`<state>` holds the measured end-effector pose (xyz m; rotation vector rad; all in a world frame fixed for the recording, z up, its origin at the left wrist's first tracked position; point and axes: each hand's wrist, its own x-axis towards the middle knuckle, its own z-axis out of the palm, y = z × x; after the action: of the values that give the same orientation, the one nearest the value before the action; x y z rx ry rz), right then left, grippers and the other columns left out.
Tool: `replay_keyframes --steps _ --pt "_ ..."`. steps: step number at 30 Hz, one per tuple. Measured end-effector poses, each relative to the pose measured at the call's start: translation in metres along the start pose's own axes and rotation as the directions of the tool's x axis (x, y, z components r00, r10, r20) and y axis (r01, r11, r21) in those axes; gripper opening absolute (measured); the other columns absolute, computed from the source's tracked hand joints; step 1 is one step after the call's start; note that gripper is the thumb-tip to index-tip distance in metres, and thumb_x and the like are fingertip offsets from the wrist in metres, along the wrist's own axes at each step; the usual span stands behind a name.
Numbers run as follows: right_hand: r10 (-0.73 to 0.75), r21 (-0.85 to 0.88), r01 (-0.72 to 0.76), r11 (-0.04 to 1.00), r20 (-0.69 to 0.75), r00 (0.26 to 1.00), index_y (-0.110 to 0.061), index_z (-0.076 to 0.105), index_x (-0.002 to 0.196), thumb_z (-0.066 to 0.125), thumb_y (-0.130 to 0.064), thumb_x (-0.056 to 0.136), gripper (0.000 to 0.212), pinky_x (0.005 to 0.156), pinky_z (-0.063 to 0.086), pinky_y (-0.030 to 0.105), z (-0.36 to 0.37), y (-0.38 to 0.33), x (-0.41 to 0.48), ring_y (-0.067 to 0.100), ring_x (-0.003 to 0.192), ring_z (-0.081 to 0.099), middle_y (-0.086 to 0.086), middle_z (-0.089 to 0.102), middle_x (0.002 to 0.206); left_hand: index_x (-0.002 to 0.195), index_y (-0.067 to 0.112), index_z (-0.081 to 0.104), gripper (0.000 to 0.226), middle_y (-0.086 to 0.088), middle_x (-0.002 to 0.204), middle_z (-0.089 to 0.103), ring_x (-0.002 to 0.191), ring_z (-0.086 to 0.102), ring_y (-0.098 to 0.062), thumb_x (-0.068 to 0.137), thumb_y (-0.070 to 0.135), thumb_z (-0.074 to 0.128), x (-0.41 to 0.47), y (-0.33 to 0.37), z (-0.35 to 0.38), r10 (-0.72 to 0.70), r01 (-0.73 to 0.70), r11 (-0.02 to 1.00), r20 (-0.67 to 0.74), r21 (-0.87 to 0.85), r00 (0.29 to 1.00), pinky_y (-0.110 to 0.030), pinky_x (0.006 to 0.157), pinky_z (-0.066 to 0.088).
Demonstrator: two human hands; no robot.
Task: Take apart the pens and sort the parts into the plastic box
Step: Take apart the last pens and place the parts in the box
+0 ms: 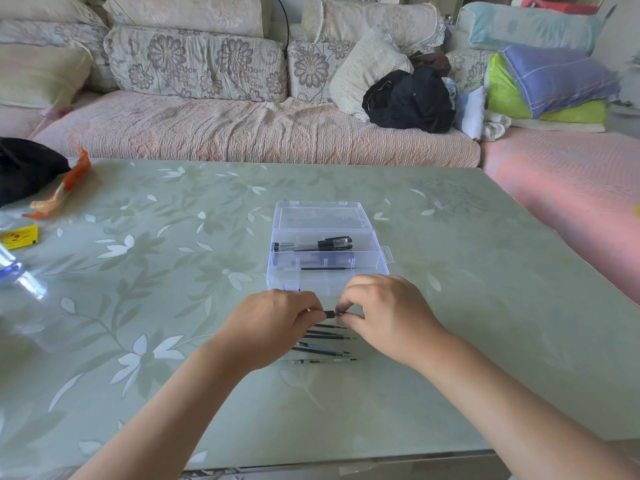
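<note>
A clear plastic box (379, 270) lies open on the table, its lid (322, 216) folded back. Its far compartment holds a black pen cap and barrel (334, 243). A thin black refill (327, 268) lies in the near compartment. Just in front of the box, my left hand (277, 323) and my right hand (384, 313) both pinch one pen (330, 314), of which only a short black section shows between the fingers. Several thin refills and pens (325, 342) lie on the table beneath my hands.
The green floral table (485, 306) has a yellow packet (19, 237), an orange wrapper (60, 188), a black bag (24, 168) and a clear bottle (17, 271) at its left. A sofa with cushions runs behind the far edge.
</note>
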<state>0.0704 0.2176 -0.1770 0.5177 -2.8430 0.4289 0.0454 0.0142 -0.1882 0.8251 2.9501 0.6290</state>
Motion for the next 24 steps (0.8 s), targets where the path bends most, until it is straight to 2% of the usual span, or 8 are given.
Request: replay_keyframes --steps 3,6,8,11,13,18,22,24 --pt "0.033 -0.001 -0.033 0.999 -0.004 0.999 -0.029 0.066 0.091 0.071 -0.039 0.082 0.014 0.068 0.031 0.026 -0.0010 -0.0014 -0.0011 0.010 0.077 0.052 -0.013 0.062 0.090 0.105 0.039 0.057 0.016 0.012 0.076 0.059 0.070 0.053 -0.008 0.093 0.049 0.054 -0.0010 0.0019 0.0003 0.022 -0.022 1.000 0.003 0.010 1.000 -0.017 0.057 0.037" --pt "0.023 -0.017 -0.023 1.000 0.040 0.999 -0.031 0.062 0.109 0.065 -0.043 0.085 0.027 0.071 0.036 0.026 -0.0014 -0.0018 -0.0022 0.009 0.092 0.056 -0.015 0.062 0.103 0.111 0.042 0.055 0.016 0.013 0.076 0.062 0.067 0.054 -0.008 0.095 0.044 0.052 -0.0006 0.0017 0.0015 0.035 -0.034 0.999 -0.032 0.010 0.999 -0.022 0.061 0.043" --pt "0.002 -0.048 0.002 0.999 0.084 0.996 -0.034 0.061 0.117 0.059 -0.046 0.089 0.031 0.071 0.035 0.026 -0.0020 -0.0019 -0.0027 0.010 0.099 0.055 -0.014 0.062 0.106 0.109 0.041 0.056 0.014 0.016 0.070 0.059 0.060 0.051 -0.004 0.095 0.042 0.052 0.0004 0.0016 0.0011 0.018 -0.018 1.000 -0.044 -0.010 0.999 -0.020 0.056 0.038" --pt "-0.026 -0.062 0.033 0.998 0.114 0.993 -0.032 0.063 0.107 0.047 -0.047 0.095 0.025 0.066 0.030 0.028 -0.0020 -0.0030 -0.0035 0.013 0.091 0.050 -0.011 0.061 0.094 0.105 0.042 0.058 0.012 0.018 0.070 0.059 0.059 0.048 0.002 0.095 0.043 0.051 0.0014 -0.0005 0.0005 -0.006 0.006 1.000 -0.055 -0.011 0.998 -0.016 0.053 0.031" --pt "-0.031 -0.063 0.038 0.997 0.108 0.994 -0.029 0.062 0.096 0.044 -0.041 0.098 0.022 0.063 0.028 0.029 -0.0017 -0.0036 -0.0031 0.013 0.083 0.046 -0.010 0.059 0.084 0.104 0.041 0.060 0.014 0.016 0.076 0.062 0.062 0.049 -0.001 0.096 0.045 0.049 0.0013 -0.0023 0.0004 -0.010 0.010 1.000 -0.052 -0.004 0.999 -0.017 0.054 0.031" --pt "0.022 -0.039 -0.020 0.999 0.059 0.998 -0.033 0.070 0.099 0.056 -0.037 0.093 0.016 0.065 0.038 0.029 -0.0041 -0.0029 -0.0004 0.012 0.089 0.057 -0.010 0.068 0.089 0.102 0.039 0.062 0.022 0.009 0.077 0.061 0.073 0.055 -0.012 0.099 0.047 0.042 0.0012 0.0002 0.0024 -0.010 0.010 1.000 0.008 -0.013 1.000 -0.023 0.061 0.039" --pt "0.064 -0.030 -0.064 0.997 -0.001 0.998 -0.032 0.071 0.093 0.064 -0.036 0.086 0.011 0.067 0.043 0.028 -0.0038 -0.0042 -0.0002 0.011 0.088 0.060 -0.012 0.070 0.089 0.105 0.041 0.050 0.011 0.012 0.059 0.052 0.057 0.048 -0.006 0.096 0.047 0.047 0.0017 0.0007 0.0021 0.023 -0.023 1.000 -0.001 -0.005 1.000 -0.020 0.052 0.030" --pt "0.077 -0.024 -0.078 0.997 -0.028 0.997 -0.031 0.070 0.088 0.066 -0.034 0.085 0.006 0.068 0.046 0.029 -0.0035 -0.0040 0.0000 0.011 0.086 0.061 -0.013 0.070 0.087 0.106 0.039 0.047 0.009 0.013 0.057 0.050 0.054 0.046 -0.005 0.098 0.044 0.047 0.0021 0.0019 0.0015 0.033 -0.033 0.999 -0.016 0.004 0.999 -0.022 0.051 0.029"
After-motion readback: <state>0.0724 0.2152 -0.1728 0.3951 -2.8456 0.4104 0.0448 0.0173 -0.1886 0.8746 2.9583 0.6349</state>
